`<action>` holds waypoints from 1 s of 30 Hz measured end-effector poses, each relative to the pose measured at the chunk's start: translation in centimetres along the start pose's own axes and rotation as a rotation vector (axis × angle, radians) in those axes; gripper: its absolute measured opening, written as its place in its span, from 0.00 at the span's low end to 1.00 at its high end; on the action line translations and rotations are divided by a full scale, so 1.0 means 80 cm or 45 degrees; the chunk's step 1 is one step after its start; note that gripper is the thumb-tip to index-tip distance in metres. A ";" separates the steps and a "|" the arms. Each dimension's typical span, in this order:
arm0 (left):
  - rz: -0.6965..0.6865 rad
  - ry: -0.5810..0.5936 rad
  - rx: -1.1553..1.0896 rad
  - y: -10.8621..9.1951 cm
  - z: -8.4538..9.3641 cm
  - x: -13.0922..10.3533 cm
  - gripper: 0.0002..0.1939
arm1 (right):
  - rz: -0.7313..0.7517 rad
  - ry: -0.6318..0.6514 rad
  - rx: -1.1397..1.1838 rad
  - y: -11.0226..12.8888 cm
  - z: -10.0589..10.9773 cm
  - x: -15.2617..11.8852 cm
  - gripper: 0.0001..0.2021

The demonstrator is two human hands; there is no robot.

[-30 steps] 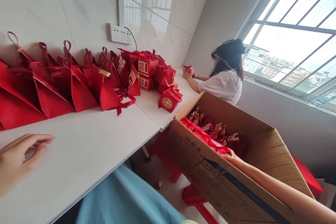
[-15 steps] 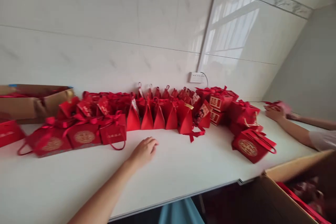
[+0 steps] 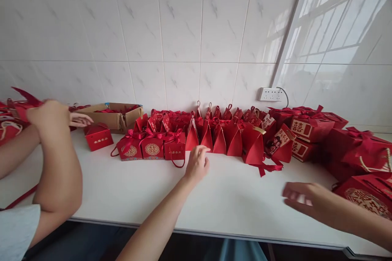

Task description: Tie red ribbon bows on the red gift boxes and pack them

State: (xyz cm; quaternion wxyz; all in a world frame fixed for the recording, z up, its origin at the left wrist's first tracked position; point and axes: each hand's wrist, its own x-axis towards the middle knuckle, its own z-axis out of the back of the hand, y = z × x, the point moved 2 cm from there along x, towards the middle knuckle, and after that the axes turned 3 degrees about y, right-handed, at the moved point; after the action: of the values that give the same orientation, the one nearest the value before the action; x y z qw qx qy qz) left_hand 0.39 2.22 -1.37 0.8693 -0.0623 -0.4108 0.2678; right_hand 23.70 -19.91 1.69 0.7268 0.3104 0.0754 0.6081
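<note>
The person's two hands were well apart above the white desk (image 3: pixel 241 204), each with loosely bent fingers; the left hand (image 3: pixel 197 164) was midway along the desk, its fingertips just in front of a row of peaked red boxes (image 3: pixel 219 142), though whether they touched could not be told; the right hand (image 3: pixel 301 200), blurred, was nearer the desk's front edge, with a gap between thumb and fingers, and its forearm crossed in front of a red box with a round gold emblem (image 3: pixel 364 195) toward the right end; the peaked boxes stood upright in ranks toward the back edge, and at their right end a larger one with a gold strip (image 3: pixel 253 147) had a red ribbon (image 3: pixel 271 168) trailing onto the desktop beside it; farther right a printed box (image 3: pixel 281 144) leaned before stacked boxes with gold characters (image 3: pixel 309 130); left of the peaked row, three bow-tied boxes (image 3: pixel 152 149) stood side by side, then a small red box (image 3: pixel 98 138) sat alone in front of an open carton (image 3: pixel 114 122) near the back edge; at the desk's left end a co-worker's hand (image 3: pixel 49 114) was raised beside a red piece (image 3: pixel 26 104), its grip hidden.
</note>
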 end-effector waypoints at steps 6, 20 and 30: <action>0.581 -0.572 0.187 0.049 0.020 0.009 0.24 | 0.210 0.283 0.183 0.075 -0.101 0.099 0.12; 0.764 -0.495 0.317 0.063 0.040 0.011 0.29 | 0.244 0.089 0.245 0.056 -0.143 0.117 0.12; 0.818 -0.526 0.345 0.068 0.043 0.012 0.34 | 0.318 0.125 0.190 0.059 -0.143 0.112 0.10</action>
State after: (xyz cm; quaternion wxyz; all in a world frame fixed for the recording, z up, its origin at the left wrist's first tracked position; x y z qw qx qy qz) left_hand -3.92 6.95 -0.26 0.6409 -0.0175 -0.4973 0.5845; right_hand 16.42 -7.17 -2.47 0.6157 0.3404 0.1167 0.7010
